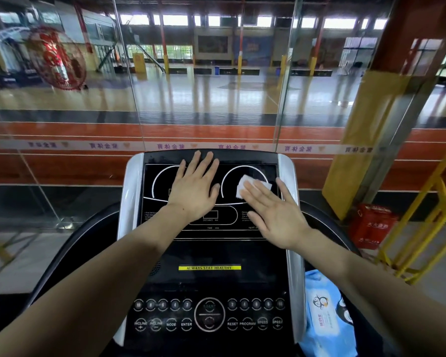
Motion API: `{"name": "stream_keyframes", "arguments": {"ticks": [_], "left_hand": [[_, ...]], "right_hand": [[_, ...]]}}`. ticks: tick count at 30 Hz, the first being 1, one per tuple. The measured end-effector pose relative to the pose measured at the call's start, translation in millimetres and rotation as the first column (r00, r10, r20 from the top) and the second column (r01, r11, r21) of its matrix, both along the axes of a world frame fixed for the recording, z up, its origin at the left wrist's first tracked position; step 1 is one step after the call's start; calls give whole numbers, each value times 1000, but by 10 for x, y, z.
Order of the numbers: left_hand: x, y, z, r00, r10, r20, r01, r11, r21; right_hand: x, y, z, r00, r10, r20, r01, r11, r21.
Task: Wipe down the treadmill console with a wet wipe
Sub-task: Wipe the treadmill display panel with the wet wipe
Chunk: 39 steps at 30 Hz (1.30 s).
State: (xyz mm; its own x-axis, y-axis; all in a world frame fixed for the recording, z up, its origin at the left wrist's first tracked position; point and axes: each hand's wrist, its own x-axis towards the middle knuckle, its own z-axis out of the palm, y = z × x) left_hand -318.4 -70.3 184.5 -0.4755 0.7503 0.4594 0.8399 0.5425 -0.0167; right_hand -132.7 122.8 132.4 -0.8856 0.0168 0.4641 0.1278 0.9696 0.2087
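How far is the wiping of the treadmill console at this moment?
Done: a wet wipe is out and on the display panel. In hand: the right hand presses it flat on the panel's right circle, while the left hand rests flat beside it. Left, it seems: the button panel below; no hand is there. Whether any part is already clean cannot be told.

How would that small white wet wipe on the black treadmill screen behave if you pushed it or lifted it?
The small white wet wipe looks thin and crumpled, so it would probably droop limply when lifted. It lies flat under the right hand's fingers on the glossy black console screen, so it likely slides easily when pushed, perhaps bunching up. It is probably very light.
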Motion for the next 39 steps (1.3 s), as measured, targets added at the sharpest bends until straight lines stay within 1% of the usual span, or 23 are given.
{"name": "stream_keyframes", "arguments": {"ticks": [4,7,9,13,15,18,21,24,29,33,35,39], "left_hand": [[8,23,-2,1000,-2,10,2,1000,18],[8,15,14,1000,-2,8,2,1000,-6],[24,14,19,1000,8,4,-8,1000,-20],[62,31,10,999,34,-31,-35,999,-32],[70,55,34,998,11,-70,-14,999,-46],[105,137,74,998,-44,-35,41,996,-81],[128,184,56,999,-47,7,48,996,-79],[112,192,24,999,-49,2,49,997,-57],[84,196,12,998,-60,-7,59,998,-39],[75,191,-5,998,-61,-2,61,998,-29],[72,192,-14,998,-64,-1,64,998,-23],[50,187,-27,998,-66,-13,66,998,-24]], "right_hand": [[236,-130,-242,998,41,57,-42,999,23],[459,-229,-467,990,83,110,-88,995,43],[561,-291,-567,989,90,117,-97,993,63],[660,-272,-530,990,77,121,-87,993,81],[749,-180,-518,990,59,126,-71,993,97],[841,-69,-499,990,51,134,-67,991,117],[792,-34,-438,990,43,133,-60,990,131],[646,29,-289,995,-17,101,3,990,138],[258,195,126,991,-114,70,105,987,122],[49,306,442,986,-151,76,144,985,95],[9,300,441,985,-158,64,153,985,78],[-8,192,226,986,-163,-26,162,986,-35]]}}
